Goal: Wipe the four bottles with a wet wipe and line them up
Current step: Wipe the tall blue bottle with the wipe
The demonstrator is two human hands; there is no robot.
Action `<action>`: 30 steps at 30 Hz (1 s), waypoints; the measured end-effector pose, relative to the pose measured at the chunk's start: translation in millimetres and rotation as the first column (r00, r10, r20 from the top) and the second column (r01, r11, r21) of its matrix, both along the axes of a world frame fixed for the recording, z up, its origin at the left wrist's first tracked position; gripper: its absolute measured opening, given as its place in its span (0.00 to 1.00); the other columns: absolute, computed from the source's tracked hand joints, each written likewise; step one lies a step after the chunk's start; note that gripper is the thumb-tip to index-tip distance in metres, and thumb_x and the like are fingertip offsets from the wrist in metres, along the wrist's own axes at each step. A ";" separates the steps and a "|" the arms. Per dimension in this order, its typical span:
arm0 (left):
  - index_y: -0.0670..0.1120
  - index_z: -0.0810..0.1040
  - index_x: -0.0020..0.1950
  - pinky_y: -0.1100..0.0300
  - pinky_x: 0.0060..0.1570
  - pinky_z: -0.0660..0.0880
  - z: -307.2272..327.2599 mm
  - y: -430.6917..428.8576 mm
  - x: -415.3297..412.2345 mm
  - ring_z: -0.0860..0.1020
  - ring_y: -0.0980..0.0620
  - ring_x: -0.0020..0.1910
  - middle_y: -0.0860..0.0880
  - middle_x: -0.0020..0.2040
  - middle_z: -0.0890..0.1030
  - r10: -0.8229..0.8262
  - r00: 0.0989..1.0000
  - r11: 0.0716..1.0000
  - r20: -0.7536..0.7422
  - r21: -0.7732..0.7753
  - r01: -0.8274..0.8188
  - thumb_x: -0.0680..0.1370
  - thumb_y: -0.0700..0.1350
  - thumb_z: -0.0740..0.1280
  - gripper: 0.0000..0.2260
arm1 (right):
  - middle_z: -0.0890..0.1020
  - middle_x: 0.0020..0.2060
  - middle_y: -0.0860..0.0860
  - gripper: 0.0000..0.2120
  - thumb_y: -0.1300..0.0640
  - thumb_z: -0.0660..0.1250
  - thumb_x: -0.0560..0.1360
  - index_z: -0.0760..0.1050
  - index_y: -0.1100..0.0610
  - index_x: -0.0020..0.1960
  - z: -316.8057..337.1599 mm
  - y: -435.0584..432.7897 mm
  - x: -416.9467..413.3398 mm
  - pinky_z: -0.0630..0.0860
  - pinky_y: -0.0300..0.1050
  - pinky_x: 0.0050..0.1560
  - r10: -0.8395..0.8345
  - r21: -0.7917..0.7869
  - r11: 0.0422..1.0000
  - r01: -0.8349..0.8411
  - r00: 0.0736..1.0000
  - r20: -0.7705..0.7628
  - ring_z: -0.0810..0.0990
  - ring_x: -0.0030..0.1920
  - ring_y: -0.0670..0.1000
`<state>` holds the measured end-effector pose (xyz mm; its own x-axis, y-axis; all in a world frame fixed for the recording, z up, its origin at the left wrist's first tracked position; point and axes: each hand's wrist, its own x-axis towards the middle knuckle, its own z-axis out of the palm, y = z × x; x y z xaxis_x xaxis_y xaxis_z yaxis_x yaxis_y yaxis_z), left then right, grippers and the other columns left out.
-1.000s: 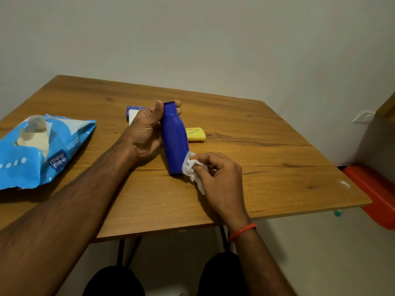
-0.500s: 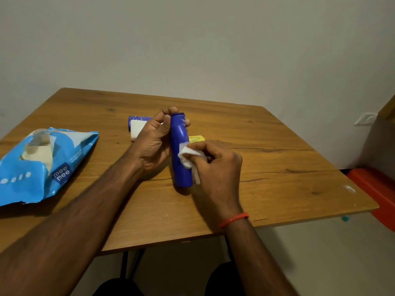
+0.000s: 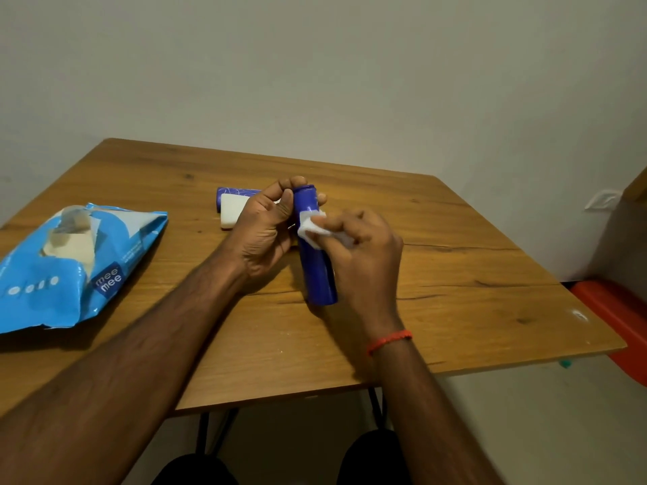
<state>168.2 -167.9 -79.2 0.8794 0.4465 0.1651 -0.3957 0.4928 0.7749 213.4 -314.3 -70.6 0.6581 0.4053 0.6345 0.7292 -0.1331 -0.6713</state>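
Observation:
A tall dark blue bottle (image 3: 317, 264) stands on the wooden table (image 3: 455, 274), leaning slightly. My left hand (image 3: 266, 232) grips it near the top, fingers curled round its neck. My right hand (image 3: 364, 260) pinches a white wet wipe (image 3: 311, 227) and presses it against the bottle's upper part. Behind my left hand lie a white bottle (image 3: 232, 213) and a purple patterned bottle (image 3: 232, 193), both on their sides. The yellow bottle seen earlier is hidden behind my hands.
A blue pack of wet wipes (image 3: 70, 267) lies at the table's left, its flap open. An orange-red seat (image 3: 616, 320) stands off the table's right edge. A grey wall rises right behind the table.
My right hand has slid the wipe up the blue bottle, from its base to near its top. My left hand keeps holding the bottle's neck.

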 end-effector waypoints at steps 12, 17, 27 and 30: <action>0.52 0.81 0.57 0.49 0.51 0.80 8.2 -6.5 -6.1 0.81 0.51 0.51 0.50 0.55 0.83 0.021 0.999 0.999 -0.024 0.048 -0.020 0.76 0.45 0.68 0.10 | 0.81 0.51 0.49 0.11 0.64 0.75 0.71 0.84 0.55 0.53 -25.3 -32.6 -8.5 0.74 0.28 0.53 0.011 -0.021 1.000 -0.009 0.994 0.105 0.77 0.53 0.40; 0.53 0.81 0.56 0.50 0.50 0.80 8.4 -6.9 -5.2 0.80 0.50 0.49 0.48 0.55 0.81 0.010 1.000 0.999 -0.025 0.044 -0.009 0.74 0.42 0.70 0.12 | 0.82 0.51 0.49 0.12 0.67 0.74 0.71 0.84 0.54 0.51 -26.2 -31.6 -8.7 0.74 0.29 0.53 0.035 0.002 0.999 -0.035 0.998 0.060 0.78 0.54 0.41; 0.52 0.80 0.56 0.53 0.45 0.82 6.1 -4.3 -5.3 0.82 0.46 0.51 0.43 0.56 0.83 -0.023 1.000 0.994 0.009 0.108 0.022 0.79 0.41 0.65 0.09 | 0.82 0.47 0.45 0.12 0.66 0.73 0.72 0.85 0.50 0.47 3.2 8.3 7.1 0.82 0.49 0.49 0.105 0.196 0.978 -0.072 0.981 -0.165 0.81 0.51 0.45; 0.50 0.80 0.56 0.59 0.38 0.81 6.2 -7.5 -4.8 0.84 0.49 0.48 0.45 0.52 0.85 -0.037 0.999 0.992 0.029 0.120 0.033 0.79 0.37 0.65 0.10 | 0.83 0.46 0.46 0.13 0.68 0.72 0.72 0.85 0.51 0.47 17.0 17.5 11.2 0.81 0.41 0.48 0.055 0.207 0.978 -0.023 0.987 -0.149 0.80 0.50 0.42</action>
<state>163.4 -175.4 -73.0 0.8877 0.3910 0.2433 -0.4049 0.4110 0.8168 224.5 -296.8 -53.7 0.7399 0.3054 0.5994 0.6177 0.0446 -0.7852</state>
